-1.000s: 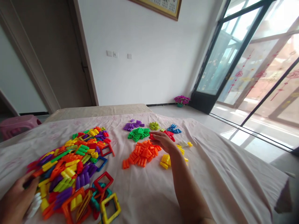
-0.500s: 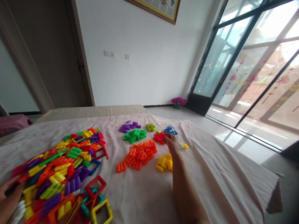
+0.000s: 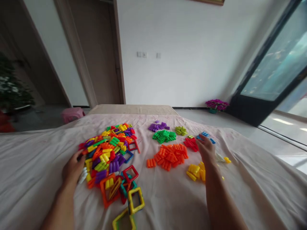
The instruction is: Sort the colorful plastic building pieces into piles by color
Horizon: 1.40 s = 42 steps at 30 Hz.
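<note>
My right hand [image 3: 206,148] is over the cloth, fingers apart, with no piece visible in it. Its fingertips are between the pile of red toy building pieces [image 3: 191,144] and the blue pieces [image 3: 204,134], partly covering both. At the left edge of a large mixed heap of building pieces [image 3: 114,166], my left hand [image 3: 73,167] has its fingers curled by an orange-red end piece; what they grip is hidden. White ribbed pieces [image 3: 83,175] lie beside that hand. Sorted piles of orange [image 3: 170,156], green [image 3: 164,136], purple [image 3: 158,126] and lime pieces [image 3: 181,130] lie between the hands.
Yellow pieces [image 3: 195,172] lie left of my right forearm, partly behind it. Square frames, among them a yellow one [image 3: 135,201], spread from the heap towards me. A pale cloth [image 3: 165,198] with folds covers the surface. Beyond stand a pink stool [image 3: 72,114] and magenta flowers [image 3: 216,104].
The view has swung left, showing more of my left arm. My right hand has drawn back from the red pile and its fingers have loosened. My left hand stays at the heap's edge.
</note>
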Available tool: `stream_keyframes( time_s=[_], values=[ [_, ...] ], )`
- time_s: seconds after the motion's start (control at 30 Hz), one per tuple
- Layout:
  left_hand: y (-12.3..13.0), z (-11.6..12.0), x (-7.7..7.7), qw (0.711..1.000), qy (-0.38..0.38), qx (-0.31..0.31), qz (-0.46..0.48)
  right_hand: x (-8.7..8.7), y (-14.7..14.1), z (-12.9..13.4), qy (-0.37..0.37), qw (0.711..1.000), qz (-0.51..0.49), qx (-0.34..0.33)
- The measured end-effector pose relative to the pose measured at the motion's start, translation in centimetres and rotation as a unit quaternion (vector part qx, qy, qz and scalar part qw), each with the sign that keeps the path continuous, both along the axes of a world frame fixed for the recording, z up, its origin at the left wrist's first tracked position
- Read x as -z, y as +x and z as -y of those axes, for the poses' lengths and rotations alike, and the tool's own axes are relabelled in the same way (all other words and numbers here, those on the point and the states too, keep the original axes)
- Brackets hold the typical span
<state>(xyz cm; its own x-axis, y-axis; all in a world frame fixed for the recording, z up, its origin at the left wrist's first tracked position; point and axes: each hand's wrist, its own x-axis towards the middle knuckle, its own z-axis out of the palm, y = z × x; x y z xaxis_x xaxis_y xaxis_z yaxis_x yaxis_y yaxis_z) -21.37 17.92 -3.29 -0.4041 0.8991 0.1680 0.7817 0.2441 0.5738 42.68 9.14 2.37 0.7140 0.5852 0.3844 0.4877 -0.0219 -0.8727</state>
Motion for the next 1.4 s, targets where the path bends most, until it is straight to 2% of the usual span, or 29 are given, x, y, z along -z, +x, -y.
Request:
stream_keyframes(
  time_s=[0.1,0.17,0.23,0.33,0.47,0.57,0.7,0.83,0.93,1.0,1.07,1.13,1.2,1.33,1.4],
  values=[
    [0.6,0.2,-0.4,0.999,-0.009,-0.019,0.035,-1.3,-1.6,-0.5,0.004,0.999,0.004,-0.035],
    [0.6,0.3,-0.3,0.999,-0.002,-0.018,0.046,-2.3,-4.1,-0.7,0.017,0.994,-0.010,-0.107],
    [0.6,0.3,-0.3,0.999,0.005,-0.015,0.048,-3.1,-7.7,-0.8,0.017,0.978,-0.022,-0.205],
    [0.6,0.3,-0.3,0.999,0.012,-0.017,0.049,-3.2,-14.7,-1.5,-0.031,0.940,0.014,-0.340],
    [0.7,0.4,-0.4,0.998,0.020,-0.018,0.051,-2.4,-23.7,-2.6,-0.117,0.863,0.143,-0.471],
    [0.7,0.4,-0.6,0.998,0.019,-0.020,0.054,-2.3,-28.7,-3.5,-0.171,0.822,0.225,-0.494],
    [0.8,0.5,-0.8,0.998,0.013,-0.017,0.059,-2.3,-33.1,-4.4,-0.262,0.783,0.306,-0.473],
    [0.9,0.7,-1.0,0.998,0.003,-0.015,0.065,-1.5,-34.5,-5.2,-0.270,0.773,0.344,-0.461],
    [0.9,0.7,-1.0,0.997,-0.003,-0.016,0.069,-0.7,-33.8,-5.5,-0.259,0.782,0.289,-0.488],
    [0.9,0.6,-1.0,0.997,-0.003,-0.016,0.070,-0.3,-32.8,-5.5,-0.254,0.803,0.186,-0.505],
    [1.0,0.6,-1.0,0.997,-0.001,-0.016,0.070,0.0,-31.9,-5.5,-0.240,0.824,0.030,-0.512],
    [1.0,0.6,-1.0,0.998,0.002,-0.015,0.068,0.0,-31.1,-5.4,-0.217,0.822,-0.125,-0.512],
    [1.0,0.7,-1.1,0.998,0.002,-0.015,0.067,-0.2,-30.4,-5.3,-0.197,0.809,-0.235,-0.502],
    [1.0,0.8,-1.1,0.998,0.004,-0.015,0.064,-0.7,-29.4,-6.0,-0.179,0.793,-0.357,-0.461],
    [1.0,0.7,-1.1,0.998,0.008,-0.014,0.062,-0.7,-29.3,-6.8,-0.174,0.802,-0.364,-0.441]
  ],
)
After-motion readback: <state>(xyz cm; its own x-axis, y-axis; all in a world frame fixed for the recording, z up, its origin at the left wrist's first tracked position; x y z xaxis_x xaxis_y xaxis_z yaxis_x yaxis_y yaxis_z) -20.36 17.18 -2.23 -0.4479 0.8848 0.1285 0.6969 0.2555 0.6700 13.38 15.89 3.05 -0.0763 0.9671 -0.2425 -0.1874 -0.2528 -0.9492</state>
